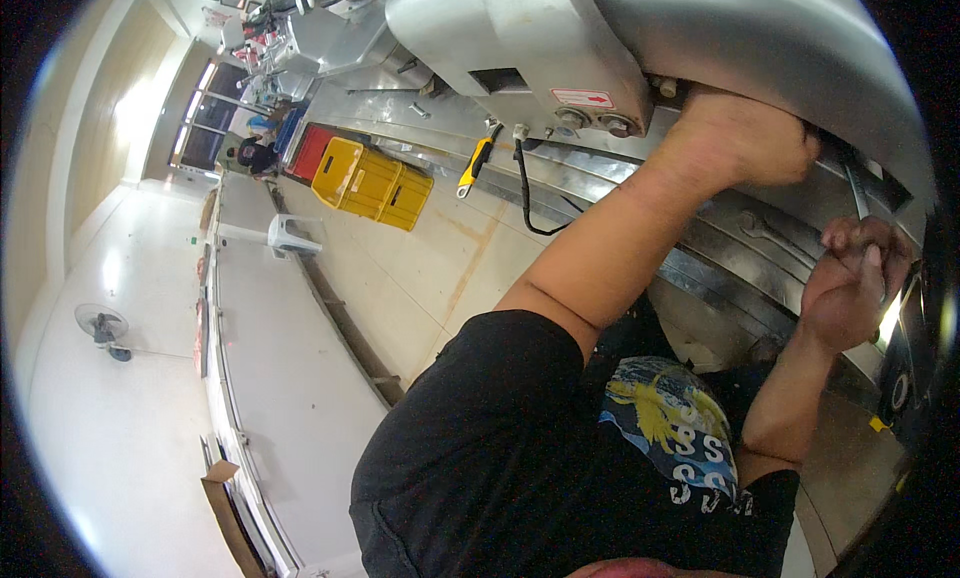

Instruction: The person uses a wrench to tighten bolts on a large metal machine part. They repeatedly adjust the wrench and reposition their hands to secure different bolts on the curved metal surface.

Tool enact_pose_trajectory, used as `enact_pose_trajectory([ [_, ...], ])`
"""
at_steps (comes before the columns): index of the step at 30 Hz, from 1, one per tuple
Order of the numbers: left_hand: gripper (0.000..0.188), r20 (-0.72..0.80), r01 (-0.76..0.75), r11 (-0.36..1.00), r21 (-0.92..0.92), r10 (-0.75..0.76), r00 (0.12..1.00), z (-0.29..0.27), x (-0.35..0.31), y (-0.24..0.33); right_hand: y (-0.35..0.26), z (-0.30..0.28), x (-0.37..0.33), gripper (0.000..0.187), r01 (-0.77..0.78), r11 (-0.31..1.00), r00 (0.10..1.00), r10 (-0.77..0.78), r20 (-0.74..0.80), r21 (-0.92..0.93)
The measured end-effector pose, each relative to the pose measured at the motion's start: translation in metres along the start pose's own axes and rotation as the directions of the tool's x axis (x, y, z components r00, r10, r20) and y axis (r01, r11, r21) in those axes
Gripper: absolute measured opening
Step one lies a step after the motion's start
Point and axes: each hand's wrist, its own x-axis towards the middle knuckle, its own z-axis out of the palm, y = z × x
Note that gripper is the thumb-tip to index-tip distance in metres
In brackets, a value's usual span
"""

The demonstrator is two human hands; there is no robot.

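My left arm reaches under the rounded metal body of a machine (520, 38). My left hand (755, 143) is bent at the wrist there, and its fingers are hidden. Below it, my right hand (858, 278) is closed around a slim metal tool (856, 186), whose shank runs up toward the machine's underside. The tool's far end is hard to make out. Beside my right hand, a steel wrench (775, 236) lies on the metal ledge. Farther left, an adjustable wrench (479, 163) with a yellow and black handle lies at the bench edge.
A black cable (527, 193) loops down from the machine. Yellow crate (374, 185) and red crate (312, 150) stand along the bench. A white stool (293, 236), a long white table (290, 328) and a fan (102, 326) are on the left. Another person (257, 155) is far off.
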Motion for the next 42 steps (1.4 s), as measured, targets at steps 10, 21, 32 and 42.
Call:
enact_pose_trajectory([
  [10,0.04,-0.045,-0.078,0.997,-0.027,0.077,0.996,0.007,0.011,-0.01,0.029,0.1,-0.027,0.023,0.33,0.632,0.935,-0.116,0.335,-0.701],
  [21,0.047,0.258,0.436,0.89,0.137,-0.457,0.851,-0.019,0.003,0.014,-0.019,-0.011,-0.003,0.034,-0.075,0.938,0.981,0.009,0.192,0.338],
  [32,0.046,-0.139,0.081,0.996,-0.048,-0.087,0.987,0.008,0.011,-0.038,-0.055,0.019,0.03,0.05,-0.257,0.898,0.942,0.315,-0.114,0.357],
  [42,0.044,-0.14,0.06,0.997,-0.053,-0.067,0.988,0.008,0.01,-0.037,-0.062,0.018,0.034,0.051,-0.26,0.881,0.941,0.323,-0.101,0.396],
])
